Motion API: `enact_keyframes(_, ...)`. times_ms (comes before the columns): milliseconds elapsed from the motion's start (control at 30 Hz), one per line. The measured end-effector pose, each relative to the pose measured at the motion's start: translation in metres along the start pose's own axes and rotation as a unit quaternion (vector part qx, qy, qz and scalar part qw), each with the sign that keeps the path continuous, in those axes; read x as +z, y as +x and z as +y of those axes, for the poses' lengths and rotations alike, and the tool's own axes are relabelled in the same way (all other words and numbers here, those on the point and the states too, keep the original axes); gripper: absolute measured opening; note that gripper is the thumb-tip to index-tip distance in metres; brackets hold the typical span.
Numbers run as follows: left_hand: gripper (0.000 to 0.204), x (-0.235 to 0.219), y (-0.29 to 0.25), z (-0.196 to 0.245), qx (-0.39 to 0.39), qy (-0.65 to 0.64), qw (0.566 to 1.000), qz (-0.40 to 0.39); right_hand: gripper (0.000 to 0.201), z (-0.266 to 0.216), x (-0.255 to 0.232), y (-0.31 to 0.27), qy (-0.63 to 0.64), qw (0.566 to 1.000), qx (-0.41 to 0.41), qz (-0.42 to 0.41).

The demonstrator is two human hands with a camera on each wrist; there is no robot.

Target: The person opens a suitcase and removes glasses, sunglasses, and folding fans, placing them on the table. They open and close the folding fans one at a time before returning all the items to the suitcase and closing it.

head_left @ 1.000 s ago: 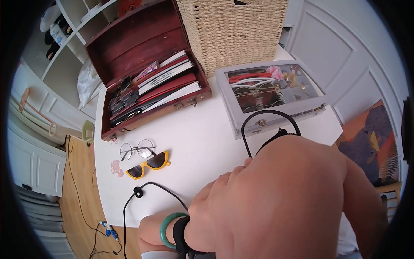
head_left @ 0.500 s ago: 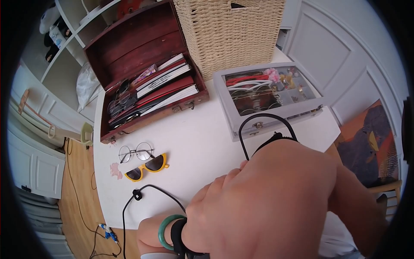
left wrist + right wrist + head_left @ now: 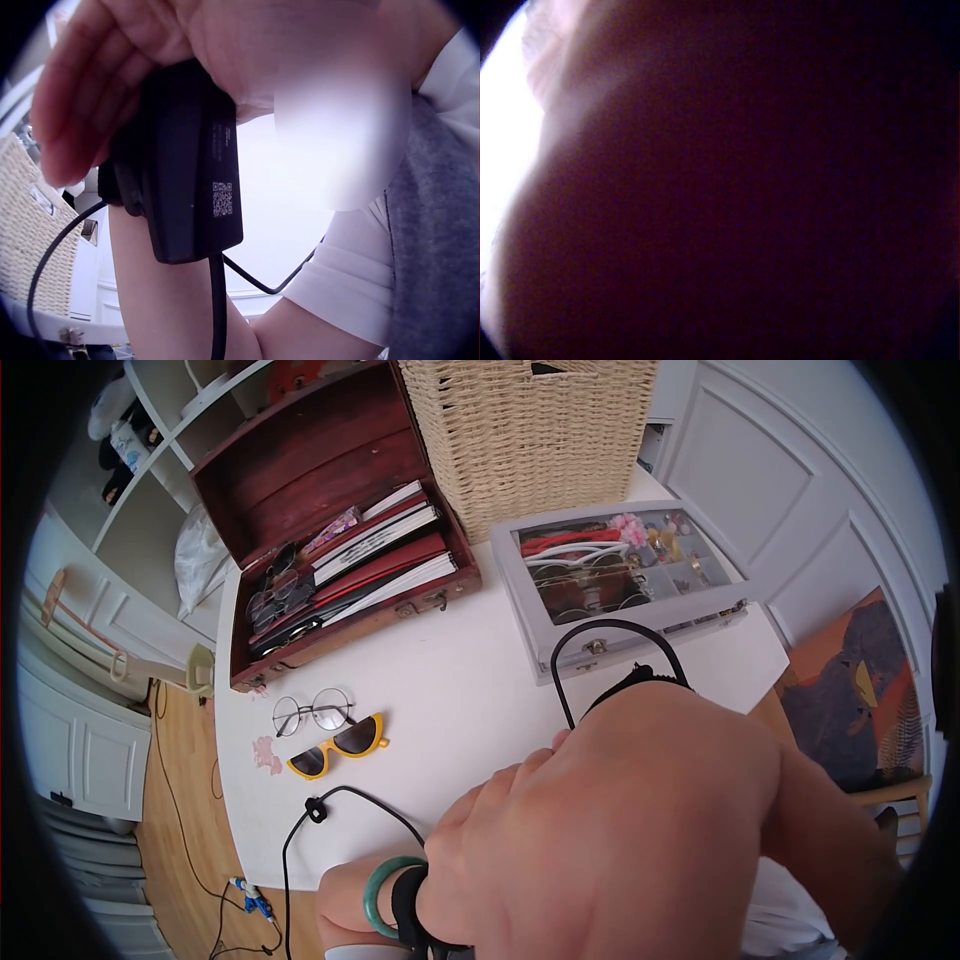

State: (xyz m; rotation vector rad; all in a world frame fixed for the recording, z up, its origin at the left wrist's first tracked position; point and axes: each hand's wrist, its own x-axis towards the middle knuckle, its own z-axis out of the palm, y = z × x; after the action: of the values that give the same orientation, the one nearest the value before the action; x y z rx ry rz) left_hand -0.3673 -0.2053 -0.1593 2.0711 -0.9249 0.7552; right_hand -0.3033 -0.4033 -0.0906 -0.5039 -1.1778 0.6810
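In the head view my right hand point(image 3: 600, 820) fills the lower middle, back upward, fingers toward the left and bent down at the knuckles. Below them runs the left wrist, with a green bangle point(image 3: 375, 900) and a black strap point(image 3: 408, 905). My left hand is mostly hidden there. In the left wrist view the left hand's fingers point(image 3: 67, 105) curve round a black wrist camera point(image 3: 191, 172) with a QR code and cable. Skin blocks most of the right wrist view, so I cannot tell what the right fingers hold.
On the white table point(image 3: 450, 680) lie round glasses point(image 3: 330, 710) and yellow sunglasses point(image 3: 357, 737). Behind stand an open red chest point(image 3: 400, 600) with books, a woven basket point(image 3: 520, 450) and a grey glass-lidded box point(image 3: 515, 590). A black cable point(image 3: 375, 793) crosses the near-left edge.
The head view has shifted slightly. The hands keep nearly the same pose, and the things on the table stay in place.
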Motion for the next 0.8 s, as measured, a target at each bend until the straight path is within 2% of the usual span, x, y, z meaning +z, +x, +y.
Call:
enact_keyframes(33,0.033,0.002,0.008,-0.027,-0.001,-0.001,1.0,-0.001,0.009,0.012,-0.011,-0.002,0.003,1.0,0.001,0.001)
enact_keyframes(67,0.032,0.011,0.019,-0.028,-0.002,-0.001,1.0,-0.002,0.009,0.017,-0.016,0.008,0.005,1.0,0.001,0.001)
enact_keyframes(100,0.032,-0.003,0.002,-0.016,-0.002,0.001,1.0,-0.003,0.009,0.012,-0.014,0.001,0.008,1.0,0.0,0.0)
enact_keyframes(133,0.032,0.008,0.007,-0.021,-0.003,0.001,1.0,-0.004,0.009,0.012,-0.017,0.003,0.01,1.0,0.0,0.0)
enact_keyframes(200,0.031,0.005,0.005,-0.019,-0.003,0.001,1.0,-0.007,0.009,0.037,-0.024,0.038,0.015,1.0,-0.001,0.0)
enact_keyframes(233,0.031,0.007,0.009,-0.024,-0.003,0.0,1.0,-0.008,0.009,0.023,-0.018,0.014,0.017,1.0,-0.001,0.001)
enact_keyframes(267,0.03,0.004,0.006,-0.024,-0.003,0.0,1.0,-0.009,0.009,0.023,-0.021,0.019,0.019,1.0,-0.001,0.001)
enact_keyframes(300,0.03,0.0,0.0,-0.023,-0.004,-0.001,1.0,-0.01,0.009,0.003,-0.007,0.009,0.021,1.0,-0.001,0.002)
enact_keyframes(333,0.03,-0.002,-0.006,-0.021,-0.004,-0.001,1.0,-0.012,0.009,0.012,-0.02,0.005,0.023,1.0,-0.001,0.003)
enact_keyframes(367,0.029,-0.001,-0.01,-0.017,-0.005,-0.002,1.0,-0.013,0.009,-0.001,-0.012,-0.02,0.025,1.0,-0.001,0.004)
enact_keyframes(400,0.029,0.001,-0.013,-0.013,-0.005,-0.003,1.0,-0.014,0.009,-0.03,0.002,-0.07,0.027,1.0,-0.001,0.005)
enact_keyframes(433,0.029,0.002,-0.014,-0.011,-0.005,-0.003,1.0,-0.015,0.009,-0.021,-0.006,-0.051,0.029,1.0,0.0,0.005)
enact_keyframes(467,0.028,0.002,-0.007,-0.016,-0.005,-0.003,1.0,-0.015,0.009,0.005,-0.018,-0.007,0.031,1.0,0.0,0.005)
enact_keyframes(567,0.027,0.006,0.019,-0.032,-0.005,-0.003,1.0,-0.019,0.009,-0.007,-0.013,-0.027,0.037,0.999,-0.001,0.005)
enact_keyframes(633,0.026,0.01,0.023,-0.033,-0.006,-0.004,1.0,-0.022,0.009,0.01,-0.024,0.004,0.041,0.999,-0.002,0.006)
enact_keyframes(667,0.026,0.001,0.003,-0.026,-0.007,-0.004,1.0,-0.023,0.009,0.014,-0.019,0.003,0.044,0.999,-0.001,0.007)
enact_keyframes(733,0.025,-0.002,-0.001,-0.024,-0.009,-0.003,1.0,-0.024,0.009,-0.018,-0.009,-0.047,0.05,0.999,0.0,0.006)
enact_keyframes(767,0.025,-0.008,-0.004,-0.027,-0.009,-0.002,1.0,-0.025,0.009,0.021,-0.017,0.005,0.052,0.999,0.0,0.005)
enact_keyframes(800,0.025,-0.008,-0.003,-0.028,-0.009,-0.002,1.0,-0.026,0.009,0.01,-0.012,-0.013,0.054,0.999,-0.001,0.005)
